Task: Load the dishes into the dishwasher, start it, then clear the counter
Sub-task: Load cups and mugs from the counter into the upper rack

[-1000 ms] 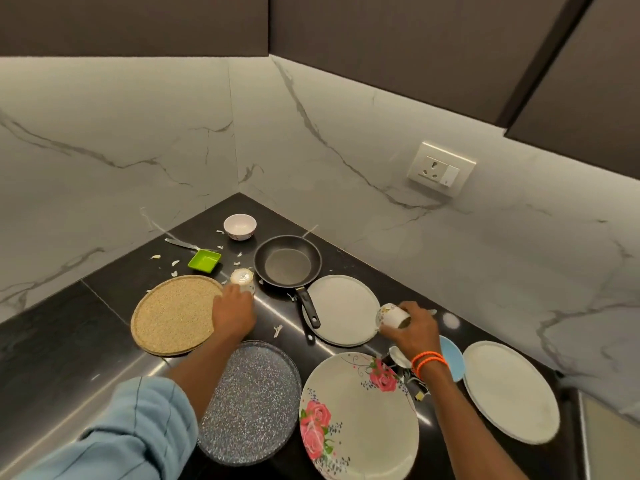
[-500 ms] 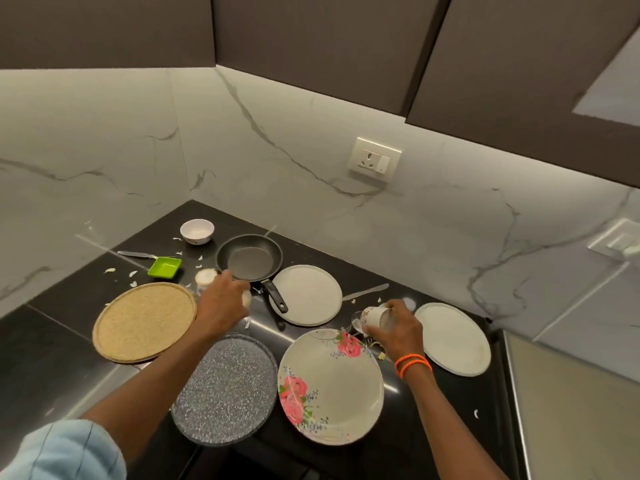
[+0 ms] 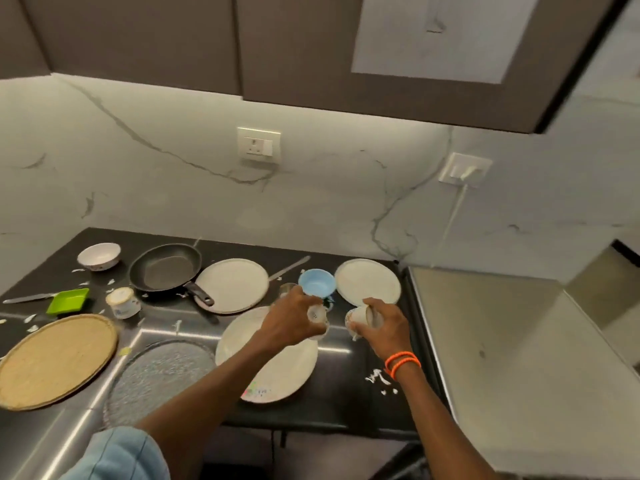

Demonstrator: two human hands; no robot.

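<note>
With the left hand [image 3: 294, 318] gripping a small cup [image 3: 317, 315] and the right hand [image 3: 382, 322] gripping another cup [image 3: 358, 317], both fingers curled, carrying them level is wisest, avoiding the blue bowl [image 3: 317, 282] at twelve o'clock.

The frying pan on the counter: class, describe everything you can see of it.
The frying pan is round and black, with a dull grey, seemingly non-stick inside and nothing in it. It sits upright and flat on the dark counter, near the marble wall. Its black handle points toward the person and lies over the rim of a white plate. Neither hand touches it. White scraps lie nearby.
</note>
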